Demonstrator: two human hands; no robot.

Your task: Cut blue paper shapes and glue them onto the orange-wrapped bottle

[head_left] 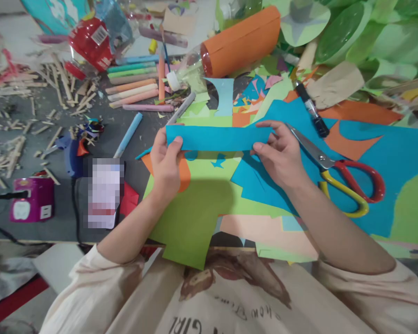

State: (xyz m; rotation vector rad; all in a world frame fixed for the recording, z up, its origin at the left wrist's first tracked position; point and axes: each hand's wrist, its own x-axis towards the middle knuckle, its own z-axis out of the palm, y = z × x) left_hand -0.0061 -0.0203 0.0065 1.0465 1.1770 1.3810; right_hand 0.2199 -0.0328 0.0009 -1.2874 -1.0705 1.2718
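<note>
A blue paper strip (215, 138) is stretched level between my two hands, above the sheets on the table. My left hand (166, 157) pinches its left end, thumb in front and fingers behind. At the other end my right hand (280, 150) grips the strip between thumb and fingers. Beneath lie a green paper sheet (191, 208) and a larger blue paper sheet (355, 148). Just right of my right hand rest scissors (323, 161) with one red and one yellow handle, lying on the blue sheet.
A glue gun (71, 150), a phone (104, 194) and a purple box with a cord (32, 199) lie to the left among wooden sticks. Several markers (135, 83) sit behind. An orange-wrapped bottle (241, 41) and a black pen-like tool (312, 111) are at the back right.
</note>
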